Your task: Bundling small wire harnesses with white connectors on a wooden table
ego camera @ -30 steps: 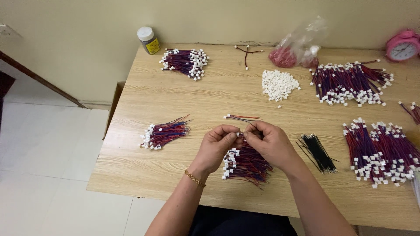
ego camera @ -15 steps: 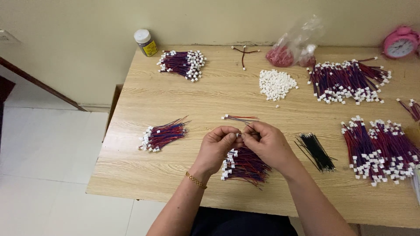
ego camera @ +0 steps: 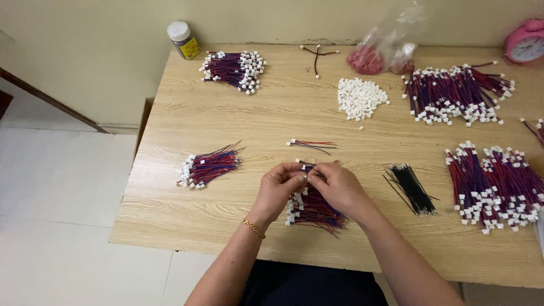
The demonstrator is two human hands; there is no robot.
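Two hands meet above a loose pile of red-and-blue wire leads with white plastic plugs [ego camera: 313, 208] near the front edge of my pale wooden table [ego camera: 187, 124]. My left hand [ego camera: 279, 188] and right hand [ego camera: 338, 187] pinch one small white connector piece [ego camera: 306, 171] between narrowed fingertips. It could slip into the pile below, I judge. A yellow-labelled, white-capped jar [ego camera: 183, 39] stands back-left; a crumpled clear plastic bag [ego camera: 385, 48] lies back-right.

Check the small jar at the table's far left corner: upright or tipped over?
Upright. The jar stands on its base beside the table edge, with its white cap on top, facing up.
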